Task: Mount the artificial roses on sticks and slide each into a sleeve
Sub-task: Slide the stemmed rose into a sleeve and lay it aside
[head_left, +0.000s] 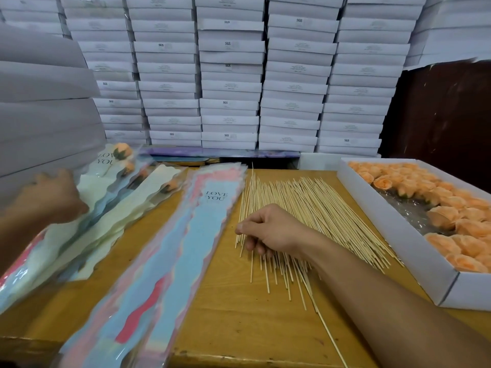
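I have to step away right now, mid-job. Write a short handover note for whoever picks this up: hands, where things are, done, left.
Right hand: fingers curled on the spread of wooden sticks at table centre, picking one.
Left hand: blurred, on the finished sleeved roses at far left; grip unclear.
Empty "LOVE YOU" sleeves: stacked left of the sticks.
Loose peach roses: in the white box at right.
Done: several roses sleeved.
Left: most of the box.

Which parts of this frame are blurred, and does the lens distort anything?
Head view: the left hand and the finished sleeves under it are motion-blurred; the right hand on the sticks is sharp; the stacked boxes bow outward from wide-angle distortion.
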Tool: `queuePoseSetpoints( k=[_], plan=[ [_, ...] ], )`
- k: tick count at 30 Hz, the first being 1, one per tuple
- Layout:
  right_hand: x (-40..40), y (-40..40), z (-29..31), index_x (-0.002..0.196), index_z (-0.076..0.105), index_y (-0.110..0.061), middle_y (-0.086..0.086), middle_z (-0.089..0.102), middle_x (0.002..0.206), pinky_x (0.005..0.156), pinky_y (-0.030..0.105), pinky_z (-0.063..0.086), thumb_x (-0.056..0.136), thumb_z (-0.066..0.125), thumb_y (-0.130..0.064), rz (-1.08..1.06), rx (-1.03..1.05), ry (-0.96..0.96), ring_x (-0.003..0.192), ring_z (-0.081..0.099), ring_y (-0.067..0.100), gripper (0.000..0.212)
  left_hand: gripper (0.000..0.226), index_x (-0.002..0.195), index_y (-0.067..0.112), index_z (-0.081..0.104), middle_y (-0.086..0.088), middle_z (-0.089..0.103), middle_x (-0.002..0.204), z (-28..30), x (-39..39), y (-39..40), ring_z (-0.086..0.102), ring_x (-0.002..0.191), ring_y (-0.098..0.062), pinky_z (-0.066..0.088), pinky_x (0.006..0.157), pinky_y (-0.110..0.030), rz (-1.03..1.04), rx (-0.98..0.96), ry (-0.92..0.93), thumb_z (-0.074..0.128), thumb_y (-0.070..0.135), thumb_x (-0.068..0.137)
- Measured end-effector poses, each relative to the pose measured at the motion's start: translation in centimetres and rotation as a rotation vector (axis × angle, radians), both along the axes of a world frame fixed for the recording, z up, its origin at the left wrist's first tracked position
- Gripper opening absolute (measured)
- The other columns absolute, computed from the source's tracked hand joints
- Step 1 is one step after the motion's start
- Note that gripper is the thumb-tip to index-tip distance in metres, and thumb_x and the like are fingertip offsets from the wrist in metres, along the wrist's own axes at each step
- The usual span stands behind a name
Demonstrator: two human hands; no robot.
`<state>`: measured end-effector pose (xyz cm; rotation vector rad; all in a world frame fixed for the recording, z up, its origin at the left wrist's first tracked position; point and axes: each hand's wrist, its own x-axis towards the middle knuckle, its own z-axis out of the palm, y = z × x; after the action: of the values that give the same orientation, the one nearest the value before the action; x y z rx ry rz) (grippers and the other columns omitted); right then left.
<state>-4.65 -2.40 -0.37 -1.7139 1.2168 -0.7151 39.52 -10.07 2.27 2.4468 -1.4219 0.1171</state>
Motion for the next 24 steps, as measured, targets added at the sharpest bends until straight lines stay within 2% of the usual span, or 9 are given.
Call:
queuePoseSetpoints(
  k=[2, 5, 8, 10, 13, 15, 18, 24],
  plan=[
    [-0.3, -0.2, 0.1, 0.098, 0.073, 0.000, -0.001, 0.067, 0.061, 0.042, 0.020, 0.042, 0.100, 0.063, -0.023, -0.024, -0.026, 0.027, 0.045, 0.054, 0.007, 0.025, 0.071, 0.128, 0.007, 0.041, -0.032, 0.045, 0.126, 0.8, -3.5, 1.3, 0.048, 0.111, -0.050, 0.049, 0.092, -0.055, -0.051, -0.007, -0.120, 0.080, 0.032, 0.075],
    [-1.2, -0.4, 0.6, 0.097, 0.076, -0.008, -0.003, 0.067, 0.059, 0.043, 0.018, 0.043, 0.100, 0.063, -0.025, -0.074, -0.071, 0.098, 0.045, 0.054, 0.004, 0.021, 0.057, 0.127, 0.009, 0.045, -0.028, 0.046, 0.129, 1.7, -8.9, 2.2, 0.051, 0.110, -0.048, 0.049, 0.090, -0.053, -0.194, -0.064, -0.161, 0.074, 0.033, 0.084],
    [-2.7, -1.1, 1.1, 0.094, 0.078, -0.012, -0.005, 0.068, 0.058, 0.046, 0.022, 0.043, 0.099, 0.063, -0.024, -0.196, -0.125, 0.165, 0.047, 0.054, 0.006, 0.020, 0.045, 0.121, 0.009, 0.052, -0.022, 0.054, 0.123, 2.1, -14.7, 2.7, 0.053, 0.105, -0.041, 0.049, 0.086, -0.047, -0.347, -0.147, -0.096, 0.071, 0.033, 0.088],
    [-3.7, -1.7, 1.2, 0.095, 0.078, -0.006, -0.007, 0.067, 0.059, 0.051, 0.024, 0.047, 0.099, 0.062, -0.022, -0.276, -0.176, 0.242, 0.045, 0.056, 0.003, 0.023, 0.035, 0.115, 0.008, 0.056, -0.018, 0.061, 0.114, 2.1, -18.6, 3.0, 0.055, 0.098, -0.034, 0.046, 0.078, -0.040, -0.455, -0.177, -0.029, 0.067, 0.031, 0.091],
    [-4.5, -2.2, 1.0, 0.102, 0.073, 0.005, -0.013, 0.066, 0.070, 0.062, 0.033, 0.057, 0.098, 0.061, -0.018, -0.321, -0.204, 0.317, 0.050, 0.063, -0.001, 0.026, 0.022, 0.105, 0.005, 0.064, -0.016, 0.068, 0.104, 1.4, -23.8, 3.0, 0.061, 0.097, -0.034, 0.050, 0.081, -0.039, -0.555, -0.163, 0.063, 0.063, 0.023, 0.091],
    [-5.0, -2.6, 0.8, 0.101, 0.074, 0.004, -0.011, 0.069, 0.076, 0.068, 0.038, 0.059, 0.098, 0.061, -0.017, -0.342, -0.199, 0.322, 0.056, 0.065, 0.003, 0.025, 0.017, 0.099, 0.006, 0.068, -0.014, 0.070, 0.098, 0.5, -27.0, 2.9, 0.063, 0.092, -0.030, 0.050, 0.078, -0.035, -0.591, -0.131, 0.116, 0.062, 0.020, 0.091],
    [-5.6, -3.1, 0.6, 0.093, 0.077, -0.003, -0.008, 0.069, 0.068, 0.055, 0.029, 0.050, 0.098, 0.061, -0.019, -0.402, -0.196, 0.320, 0.051, 0.062, 0.001, 0.023, 0.010, 0.094, 0.009, 0.067, -0.009, 0.068, 0.092, -1.1, -31.0, 2.5, 0.064, 0.089, -0.028, 0.051, 0.072, -0.033, -0.607, -0.102, 0.251, 0.061, 0.014, 0.088],
    [-6.4, -3.9, 0.2, 0.090, 0.078, -0.001, -0.005, 0.068, 0.060, 0.053, 0.023, 0.047, 0.096, 0.062, -0.018, -0.465, -0.187, 0.336, 0.045, 0.057, 0.001, 0.024, 0.005, 0.091, 0.016, 0.063, -0.004, 0.066, 0.092, -3.2, -35.9, 3.0, 0.063, 0.084, -0.025, 0.055, 0.075, -0.036, -0.618, -0.111, 0.344, 0.062, 0.021, 0.088]
  ],
)
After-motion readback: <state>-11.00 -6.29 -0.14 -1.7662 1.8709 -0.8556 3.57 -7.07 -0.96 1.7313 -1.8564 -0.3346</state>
